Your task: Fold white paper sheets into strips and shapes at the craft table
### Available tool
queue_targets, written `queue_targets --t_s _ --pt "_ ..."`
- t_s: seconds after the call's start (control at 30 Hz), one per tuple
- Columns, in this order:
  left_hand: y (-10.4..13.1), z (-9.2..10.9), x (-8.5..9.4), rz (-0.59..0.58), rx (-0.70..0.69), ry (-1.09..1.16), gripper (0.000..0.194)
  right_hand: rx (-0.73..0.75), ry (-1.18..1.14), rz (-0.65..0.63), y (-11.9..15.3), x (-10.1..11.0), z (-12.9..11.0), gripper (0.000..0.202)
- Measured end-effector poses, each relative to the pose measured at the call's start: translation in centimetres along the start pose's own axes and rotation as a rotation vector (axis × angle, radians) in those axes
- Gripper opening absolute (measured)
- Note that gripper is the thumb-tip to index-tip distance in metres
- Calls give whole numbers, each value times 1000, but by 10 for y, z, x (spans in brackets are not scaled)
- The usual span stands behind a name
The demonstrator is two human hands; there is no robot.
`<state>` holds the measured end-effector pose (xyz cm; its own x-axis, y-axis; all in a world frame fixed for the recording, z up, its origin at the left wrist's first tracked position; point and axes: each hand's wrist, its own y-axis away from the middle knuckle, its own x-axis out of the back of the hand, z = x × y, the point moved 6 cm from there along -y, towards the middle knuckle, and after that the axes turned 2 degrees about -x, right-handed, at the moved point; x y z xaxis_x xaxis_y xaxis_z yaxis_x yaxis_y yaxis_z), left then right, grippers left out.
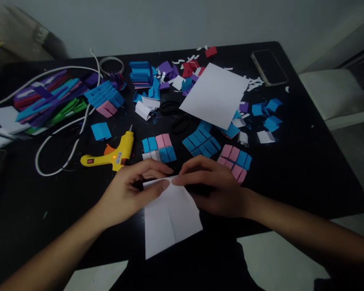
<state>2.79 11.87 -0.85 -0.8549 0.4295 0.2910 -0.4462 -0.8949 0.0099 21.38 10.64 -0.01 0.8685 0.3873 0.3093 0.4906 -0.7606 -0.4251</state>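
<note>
Fingers of the left hand [129, 186] and right hand [214, 185] were pinched on a creased white sheet [164, 220] at lower centre; mid-frame, coloured blocks [197, 142] were already folded; a second sheet [215, 95], upper centre, was left flat.

You have two hands [218, 188] and one small white sheet [172, 218] between them. On your one counter [294, 169] you can count one glue gun [124, 149], one cord [69, 67], one phone [269, 67], one pale ring [111, 58], one pair of scissors [170, 114] and one loose white sheet [220, 95]. Nearest your fingers, you have three grids of folded paper [200, 142]. One blue piece [101, 131] lies beside the glue gun; the white scraps [255, 83] are too many and too small to count.
</note>
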Motion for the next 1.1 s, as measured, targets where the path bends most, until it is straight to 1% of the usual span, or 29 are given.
queue_targets --t_s 0.13,0.23,0.3,0.37,0.43,0.47,0.57,0.63,0.7,0.77,0.9,1.0,1.07,1.1 --pt "-2 3 -2 -28 -50 -20 12 34 11 -40 3 -3 -3 40" --pt "-2 3 -2 10 -67 -31 11 11 -21 -9 4 -1 -3 42" --pt "0 2 1 53 -70 -44 10 -74 -102 11 4 0 1 44" --pt "2 2 4 93 -69 -52 10 -212 -226 2 4 -1 6 44" --pt "4 2 6 122 -69 -64 10 -327 -329 -18 4 -2 10 39" --pt "6 3 7 131 -73 -75 11 -361 -357 -28 3 -3 10 36" --pt "9 4 9 170 -114 -121 14 -392 -398 -44 2 -2 9 27" --pt "11 6 10 216 -158 -169 16 -405 -419 -35 2 -2 10 24" --pt "13 7 10 237 -203 -210 19 -442 -443 -15 2 -2 13 23" --pt "14 9 8 225 -239 -228 21 -494 -465 4 3 -2 17 21" --pt "16 11 4 206 -269 -235 22 -591 -497 -1 5 -5 21 16" --pt "15 13 3 204 -277 -278 22 -641 -458 4 6 -6 23 12" --pt "14 14 3 194 -287 -302 22 -648 -438 -5 7 -7 23 15" --pt "14 15 2 187 -291 -306 22 -637 -434 -14 8 -7 22 19"
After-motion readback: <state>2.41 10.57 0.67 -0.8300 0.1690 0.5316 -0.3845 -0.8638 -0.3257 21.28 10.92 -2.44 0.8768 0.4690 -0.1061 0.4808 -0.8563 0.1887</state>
